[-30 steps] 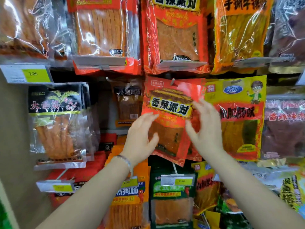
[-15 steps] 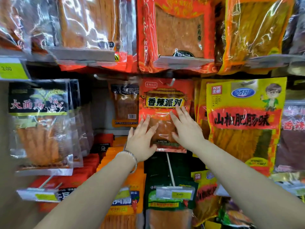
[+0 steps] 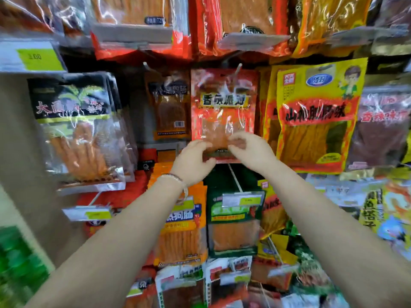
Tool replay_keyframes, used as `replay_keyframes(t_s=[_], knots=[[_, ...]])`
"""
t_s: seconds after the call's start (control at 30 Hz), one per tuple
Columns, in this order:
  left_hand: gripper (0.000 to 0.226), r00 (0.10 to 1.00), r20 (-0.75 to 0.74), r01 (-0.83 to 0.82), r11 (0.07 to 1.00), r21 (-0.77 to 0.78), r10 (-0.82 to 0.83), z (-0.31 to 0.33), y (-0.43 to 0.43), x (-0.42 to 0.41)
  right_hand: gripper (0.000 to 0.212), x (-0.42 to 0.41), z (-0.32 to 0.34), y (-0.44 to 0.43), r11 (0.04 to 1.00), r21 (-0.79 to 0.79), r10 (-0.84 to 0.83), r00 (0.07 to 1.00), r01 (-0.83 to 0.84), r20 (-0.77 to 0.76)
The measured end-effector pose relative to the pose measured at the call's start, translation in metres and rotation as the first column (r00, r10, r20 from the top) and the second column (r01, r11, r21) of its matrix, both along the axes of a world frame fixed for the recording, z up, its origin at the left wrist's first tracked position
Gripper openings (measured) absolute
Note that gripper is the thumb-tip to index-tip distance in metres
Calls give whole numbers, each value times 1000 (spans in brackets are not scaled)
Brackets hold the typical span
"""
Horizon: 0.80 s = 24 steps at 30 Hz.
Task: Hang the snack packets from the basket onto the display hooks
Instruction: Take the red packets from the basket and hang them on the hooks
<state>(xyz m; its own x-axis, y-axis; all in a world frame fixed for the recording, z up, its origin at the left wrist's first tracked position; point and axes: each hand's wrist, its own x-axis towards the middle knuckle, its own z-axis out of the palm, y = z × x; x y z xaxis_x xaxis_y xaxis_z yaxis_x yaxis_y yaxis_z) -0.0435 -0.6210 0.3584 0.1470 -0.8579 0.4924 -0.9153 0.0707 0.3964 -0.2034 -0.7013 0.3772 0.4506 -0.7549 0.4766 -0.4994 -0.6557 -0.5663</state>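
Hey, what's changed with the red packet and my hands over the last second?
The red packet, tilted a second ago, now hangs straight on its hook. The left hand and right hand slid down its face to its bottom edge, fingers now curled on it. The yellow packet beside it stayed put.

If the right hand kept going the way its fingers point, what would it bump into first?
The red packet: the right hand points up and left at its lower part and seems to be touching it, though blur hides the contact.
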Motion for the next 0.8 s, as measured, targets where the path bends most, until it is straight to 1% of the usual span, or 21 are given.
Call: replay_keyframes(t_s=[0.07,0.1,0.13,0.17,0.23,0.27,0.3,0.33,0.37,0.4,0.43,0.47,0.53,0.57,0.6,0.63,0.67,0.7,0.73,0.77,0.8], knots=[[30,996,-78,35,989,-145,-47,-20,36,-8,16,-17,-32,34,991,106,59,982,-79,180],[26,989,-128,48,981,-186,-73,-34,56,-11,16,-24,-52,53,979,166,74,968,-115,239],[23,975,-201,53,979,-197,-93,-52,78,-16,18,-31,-75,71,960,235,82,958,-150,275],[22,950,-298,41,984,-176,-93,-74,101,-21,20,-38,-99,90,932,310,95,953,-187,289],[22,875,-484,-13,998,-64,-19,-133,151,-36,19,-53,-152,126,849,470,126,957,-240,262],[21,834,-549,-52,998,25,57,-167,178,-45,19,-61,-179,145,801,548,134,964,-242,231],[19,792,-588,-95,985,144,162,-203,206,-54,19,-70,-206,165,752,620,125,972,-223,197],[19,739,-607,-132,946,296,293,-238,237,-65,19,-79,-232,188,702,685,106,980,-195,170],[21,663,-613,-142,875,463,431,-270,270,-78,19,-90,-258,210,651,741,90,986,-166,141],[25,576,-595,-121,778,616,561,-298,303,-92,18,-100,-282,231,595,793,93,991,-131,94],[28,492,-573,-85,692,717,655,-322,337,-110,15,-112,-304,252,528,845,129,991,-88,23],[27,405,-560,-50,629,776,723,-339,371,-129,16,-123,-325,274,454,890,191,980,-41,-52],[11,219,-532,7,544,839,818,-360,433,-165,20,-144,-360,313,304,951,323,932,62,-164],[9,178,-496,61,494,867,850,-365,461,-180,19,-153,-374,332,246,961,370,904,127,-214],[19,156,-467,95,457,884,870,-370,486,-193,17,-162,-386,351,200,961,405,878,188,-256],[25,108,-452,113,441,891,885,-377,507,-202,17,-170,-397,368,165,958,439,852,235,-284],[25,31,-429,99,424,900,903,-381,524,-206,19,-177,-406,384,140,953,480,824,268,-302],[21,-28,-410,71,411,909,912,-386,542,-209,20,-185,-416,400,130,949,534,786,287,-311],[18,-125,-401,52,409,911,908,-387,557,-208,20,-190,-422,415,146,944,603,730,297,-323],[18,-198,-401,34,415,909,895,-387,570,-206,21,-194,-426,427,183,938,674,658,294,-337],[19,-250,-400,8,415,910,882,-387,583,-203,25,-196,-428,437,227,933,733,582,280,-352]])
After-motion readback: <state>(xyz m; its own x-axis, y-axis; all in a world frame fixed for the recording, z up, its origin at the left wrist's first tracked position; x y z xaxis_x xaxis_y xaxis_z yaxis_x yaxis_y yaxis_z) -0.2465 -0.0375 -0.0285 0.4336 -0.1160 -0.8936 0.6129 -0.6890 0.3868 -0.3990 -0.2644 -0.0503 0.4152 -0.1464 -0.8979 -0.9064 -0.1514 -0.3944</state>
